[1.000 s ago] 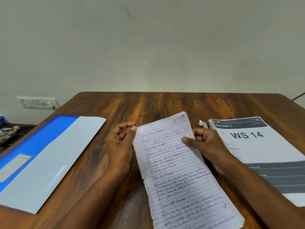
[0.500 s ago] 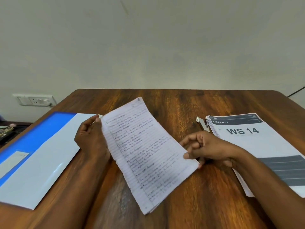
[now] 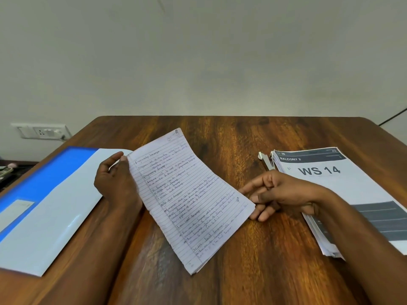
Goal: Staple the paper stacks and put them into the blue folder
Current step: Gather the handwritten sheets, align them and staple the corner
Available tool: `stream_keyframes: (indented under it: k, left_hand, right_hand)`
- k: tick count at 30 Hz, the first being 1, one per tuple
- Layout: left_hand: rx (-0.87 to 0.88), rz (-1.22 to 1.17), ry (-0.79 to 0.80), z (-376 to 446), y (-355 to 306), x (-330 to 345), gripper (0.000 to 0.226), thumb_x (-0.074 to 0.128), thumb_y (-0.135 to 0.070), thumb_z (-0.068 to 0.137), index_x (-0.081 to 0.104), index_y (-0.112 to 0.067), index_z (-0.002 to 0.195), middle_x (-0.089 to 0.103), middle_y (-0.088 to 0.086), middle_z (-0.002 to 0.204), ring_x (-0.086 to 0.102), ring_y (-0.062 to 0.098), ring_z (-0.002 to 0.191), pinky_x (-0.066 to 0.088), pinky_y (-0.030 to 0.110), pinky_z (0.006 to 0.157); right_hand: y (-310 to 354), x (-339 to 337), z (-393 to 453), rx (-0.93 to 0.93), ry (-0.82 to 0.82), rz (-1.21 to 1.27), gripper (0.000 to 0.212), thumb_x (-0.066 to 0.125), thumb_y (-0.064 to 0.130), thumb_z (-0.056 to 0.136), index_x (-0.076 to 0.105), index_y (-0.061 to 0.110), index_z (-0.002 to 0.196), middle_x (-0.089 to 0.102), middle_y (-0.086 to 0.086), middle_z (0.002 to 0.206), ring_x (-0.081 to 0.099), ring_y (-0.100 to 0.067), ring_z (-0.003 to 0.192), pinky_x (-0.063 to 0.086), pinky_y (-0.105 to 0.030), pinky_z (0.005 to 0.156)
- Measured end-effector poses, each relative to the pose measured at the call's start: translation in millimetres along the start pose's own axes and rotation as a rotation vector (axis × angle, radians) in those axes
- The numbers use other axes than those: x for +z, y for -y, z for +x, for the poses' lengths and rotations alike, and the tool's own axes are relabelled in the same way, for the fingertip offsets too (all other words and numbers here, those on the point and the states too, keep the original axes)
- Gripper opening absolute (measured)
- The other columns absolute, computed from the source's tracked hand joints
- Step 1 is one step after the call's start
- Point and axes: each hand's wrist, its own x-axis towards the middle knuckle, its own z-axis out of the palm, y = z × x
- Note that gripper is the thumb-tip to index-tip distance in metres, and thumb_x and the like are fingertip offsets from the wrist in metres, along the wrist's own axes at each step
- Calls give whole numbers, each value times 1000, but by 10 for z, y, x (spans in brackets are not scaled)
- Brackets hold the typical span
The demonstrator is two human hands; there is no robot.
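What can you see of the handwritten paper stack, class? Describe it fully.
The handwritten paper stack is a thin sheaf of white ruled sheets covered in pen writing, with a circled number in its top corner. Its edges look slightly ragged. It slants across the wooden table, between the blue folder and the printed stack. The left hand grips its upper left edge; the right hand's fingers touch its right edge.

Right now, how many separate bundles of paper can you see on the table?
2. The handwritten stack is at the centre, held by the left hand; the printed stack lies at the right. More may sit unseen inside the blue folder.
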Motion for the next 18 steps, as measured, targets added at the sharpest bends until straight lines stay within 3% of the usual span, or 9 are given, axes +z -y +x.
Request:
stream_keyframes:
  k: [5, 10, 14, 18]
  left_hand:
    - [4, 6, -7, 5, 2, -6, 13, 73, -21, 97, 78, -21, 108, 70, -18, 92, 67, 0, 81, 57, 20, 75]
    - [-4, -17, -21, -3, -4, -15, 14, 72, -19, 97, 77, -20, 109, 69, -17, 91, 67, 2, 82, 53, 14, 65]
    - [-20, -9, -26, -1, 15, -15, 9, 75, -21, 95, 78, -23, 103, 72, -13, 86, 70, 4, 80, 63, 28, 78]
    - [-93, 40, 75, 24, 60, -5, 4, 75, -28, 96, 77, -32, 96, 77, -5, 103, 76, 17, 98, 65, 46, 87]
  right_hand:
    - [15, 17, -7, 10, -22, 5, 36, 63, -3, 98, 67, 7, 133, 75, -23, 115, 78, -27, 90, 65, -31, 73]
    - [-14, 67, 62, 27, -123, -48, 40, 71, -5, 91, 68, 7, 129, 77, -23, 108, 78, -29, 87, 66, -31, 70]
    - [-35, 64, 92, 5, -249, -13, 32, 65, -11, 93, 71, 1, 122, 78, -24, 99, 78, -24, 76, 65, -28, 61]
    - [-30, -9, 80, 12, -359, -24, 28, 61, -12, 95, 72, -2, 118, 79, -23, 97, 77, -24, 74, 64, -27, 59]
